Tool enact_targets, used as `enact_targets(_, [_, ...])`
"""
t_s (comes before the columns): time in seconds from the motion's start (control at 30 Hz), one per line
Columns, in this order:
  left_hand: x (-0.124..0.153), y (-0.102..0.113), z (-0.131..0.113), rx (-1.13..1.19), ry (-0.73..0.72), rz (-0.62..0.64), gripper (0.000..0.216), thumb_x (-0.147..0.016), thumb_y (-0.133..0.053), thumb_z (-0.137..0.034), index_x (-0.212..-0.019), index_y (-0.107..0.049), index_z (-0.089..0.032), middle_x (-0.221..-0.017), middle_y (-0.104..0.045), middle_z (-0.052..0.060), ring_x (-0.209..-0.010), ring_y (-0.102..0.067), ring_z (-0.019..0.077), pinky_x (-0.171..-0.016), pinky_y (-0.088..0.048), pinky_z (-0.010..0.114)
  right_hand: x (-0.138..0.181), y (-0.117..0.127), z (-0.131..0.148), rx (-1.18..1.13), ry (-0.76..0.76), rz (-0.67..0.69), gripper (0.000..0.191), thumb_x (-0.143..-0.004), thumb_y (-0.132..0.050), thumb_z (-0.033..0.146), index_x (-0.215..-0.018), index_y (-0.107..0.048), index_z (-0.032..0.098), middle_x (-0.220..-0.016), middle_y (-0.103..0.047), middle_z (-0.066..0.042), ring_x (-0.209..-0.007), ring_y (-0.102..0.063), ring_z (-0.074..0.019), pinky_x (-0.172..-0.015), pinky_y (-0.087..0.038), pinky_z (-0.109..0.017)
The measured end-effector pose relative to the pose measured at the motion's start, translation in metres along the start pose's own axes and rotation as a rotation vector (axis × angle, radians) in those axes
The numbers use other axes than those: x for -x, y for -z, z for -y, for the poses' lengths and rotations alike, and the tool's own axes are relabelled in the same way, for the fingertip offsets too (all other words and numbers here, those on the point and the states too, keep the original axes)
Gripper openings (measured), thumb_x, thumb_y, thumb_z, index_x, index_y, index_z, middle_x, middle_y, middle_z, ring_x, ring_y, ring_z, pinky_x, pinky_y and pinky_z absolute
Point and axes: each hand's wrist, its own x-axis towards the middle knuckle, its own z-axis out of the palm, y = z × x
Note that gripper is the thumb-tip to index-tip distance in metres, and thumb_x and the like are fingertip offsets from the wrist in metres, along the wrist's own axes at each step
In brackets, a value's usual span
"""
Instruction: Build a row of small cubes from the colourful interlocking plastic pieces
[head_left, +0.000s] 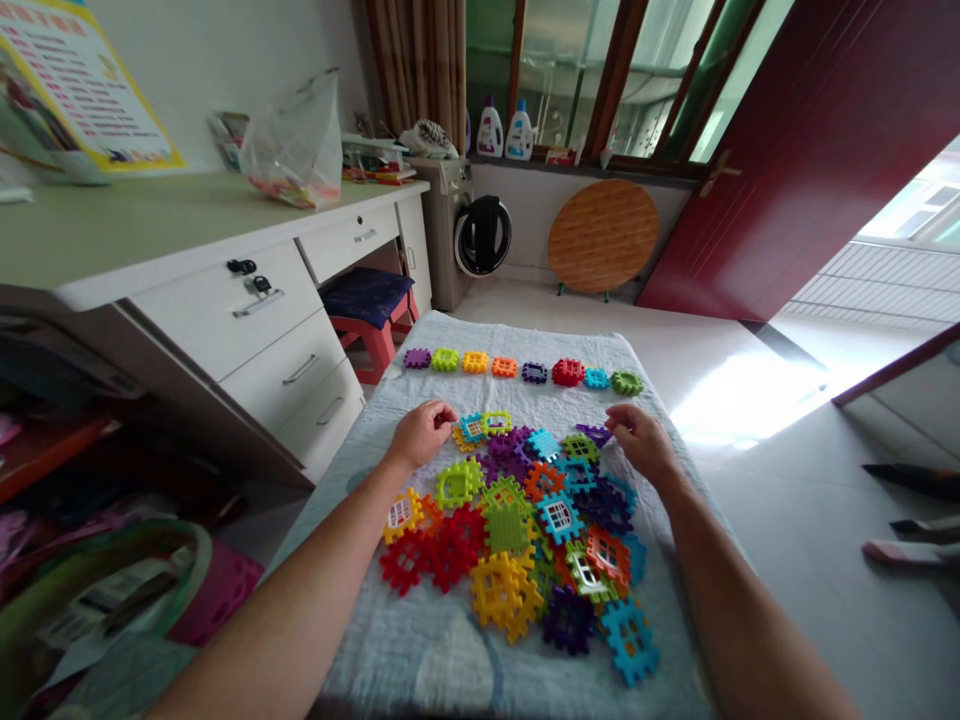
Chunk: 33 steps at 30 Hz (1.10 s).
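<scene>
A heap of colourful interlocking plastic tiles [525, 530] lies on a pale blue towel-covered surface [420, 650]. A row of several single tiles [525, 371] runs along the towel's far end. My left hand [421, 432] rests at the heap's far left edge, its fingers curled by a blue and yellow tile [475, 428]; what it holds, if anything, is hidden. My right hand [639, 440] hovers at the heap's far right edge, fingers bent, fingertips touching a purple tile [595, 433].
A white desk with drawers [255, 310] stands to the left, a plastic bag [296, 145] on top and a red stool [371, 310] beneath. Clutter [112, 590] fills the floor at lower left. A washing machine [465, 225], round board [602, 236] and dark red door [810, 150] stand beyond.
</scene>
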Motion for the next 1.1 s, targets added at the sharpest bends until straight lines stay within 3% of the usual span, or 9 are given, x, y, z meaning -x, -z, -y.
enact_targets(0.13, [0.0005,0.0003,0.0013,0.003,-0.01,0.008,0.014,-0.071,-0.051,-0.014,-0.077,-0.062,-0.02,-0.078,-0.064,0.001,-0.074,-0.059,0.015,-0.069,-0.046,0.025,0.0008,-0.0058,-0.0113,0.054,-0.034,-0.025,0.027,-0.073,-0.049,0.031,-0.092,-0.065,0.022,-0.078,-0.07,-0.003,-0.07,-0.064,-0.0202,-0.071,-0.051,-0.036])
enact_targets(1.1, [-0.0018,-0.003,0.0039,-0.014,-0.002,0.006,0.013,-0.071,-0.052,-0.013,-0.077,-0.062,-0.02,-0.079,-0.064,0.001,-0.074,-0.057,0.0148,-0.069,-0.045,0.025,0.0054,-0.0089,-0.0052,0.079,-0.049,-0.092,0.028,-0.071,-0.051,0.034,-0.088,-0.068,0.02,-0.071,-0.068,-0.001,-0.064,-0.058,-0.018,-0.067,-0.044,-0.031])
